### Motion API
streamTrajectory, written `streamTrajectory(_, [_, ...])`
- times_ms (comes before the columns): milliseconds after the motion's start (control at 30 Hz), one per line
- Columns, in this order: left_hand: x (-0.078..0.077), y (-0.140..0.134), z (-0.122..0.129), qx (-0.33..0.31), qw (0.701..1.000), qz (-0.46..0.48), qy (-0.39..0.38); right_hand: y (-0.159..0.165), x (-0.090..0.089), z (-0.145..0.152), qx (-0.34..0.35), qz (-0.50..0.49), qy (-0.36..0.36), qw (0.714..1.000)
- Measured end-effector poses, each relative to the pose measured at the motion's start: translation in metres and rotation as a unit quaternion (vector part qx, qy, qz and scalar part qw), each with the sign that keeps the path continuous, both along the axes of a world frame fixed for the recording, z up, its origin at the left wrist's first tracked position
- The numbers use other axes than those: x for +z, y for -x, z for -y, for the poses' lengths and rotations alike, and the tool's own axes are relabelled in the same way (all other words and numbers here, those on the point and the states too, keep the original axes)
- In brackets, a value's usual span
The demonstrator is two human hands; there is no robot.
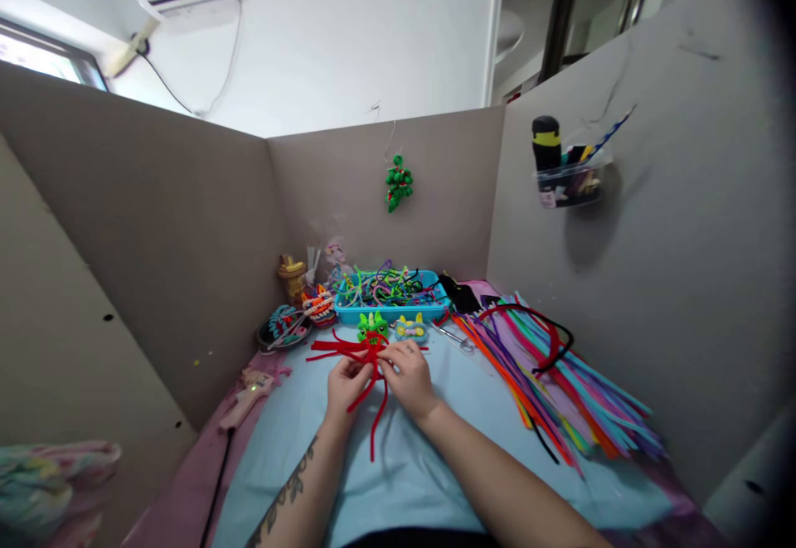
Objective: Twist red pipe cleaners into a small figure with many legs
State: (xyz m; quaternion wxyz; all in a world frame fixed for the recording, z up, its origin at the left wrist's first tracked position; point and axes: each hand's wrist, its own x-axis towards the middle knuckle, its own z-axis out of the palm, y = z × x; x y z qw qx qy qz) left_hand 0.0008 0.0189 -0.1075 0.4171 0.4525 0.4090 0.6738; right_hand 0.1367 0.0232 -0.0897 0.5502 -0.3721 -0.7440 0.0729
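2 hands, bare, head view, ctr. of table point(267, 482) (lt. blue cover). L hand point(345, 384): fingers closed narrow, pinching red stems point(332, 346), fuzzy. R hand point(409, 378): fingers likewise pinched on same stems, approx. opp. side; exact grip part-hidden. Stems: 1 bunch, btwn. both hands, above table; long ends out to L, 2 ends hanging down btwn. wrists. L forearm point(289, 490): leaf tattoo.

Just beyond hands: 1 green figure point(371, 326), w/ horns; 1 yellow/blue figure point(411, 329), beside it to R. Behind: 1 blue tray point(398, 315), w/ tangled multicol. stem pcs. R of figures: 1 pr. scissors point(458, 337), metal.

R side: 1 lg. pile point(560, 382), loose stems, asst. cols., incl. orange, purple, aqua; black/red band point(555, 341) on top.

L side: 1 dark dish point(267, 339) w/ blue/red pc.; 1 orange/white pc. point(319, 306) beside tray; 1 brown cup point(292, 277), behind dish; 1 pink glue gun point(247, 397), cord twd. viewer.

Panels: 1 green ornament point(399, 184), hung on back; 1 clear box point(569, 191), R, w/ tools.
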Motion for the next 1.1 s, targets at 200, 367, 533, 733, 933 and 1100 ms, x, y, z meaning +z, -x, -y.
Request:
streamTrajectory(200, [-0.001,0.002,0.001,0.004,1.000,-0.027,-0.002,-0.001,0.001,0.000,0.011,0.021,0.020,1.000])
streamTrajectory(367, [0.000,0.000,0.002,0.021,0.998,-0.065,-0.003,0.001,-0.003,-0.009,0.012,-0.005,0.085,0.996])
streamTrajectory(533, [-0.005,0.001,-0.002,0.037,0.996,-0.084,0.010,0.001,-0.010,-0.018,0.017,-0.040,0.123,0.991])
streamTrajectory(733, [-0.013,0.003,-0.010,0.009,0.997,-0.069,0.027,0.006,-0.013,-0.018,0.003,-0.069,0.135,0.988])
streamTrajectory(933, [-0.004,0.005,-0.011,0.021,0.999,0.016,0.048,0.000,-0.013,-0.023,0.035,-0.083,0.132,0.987])
streamTrajectory(1100, [0.001,0.011,-0.009,0.081,0.988,0.107,0.076,-0.015,-0.009,-0.026,0.155,0.007,0.119,0.981])
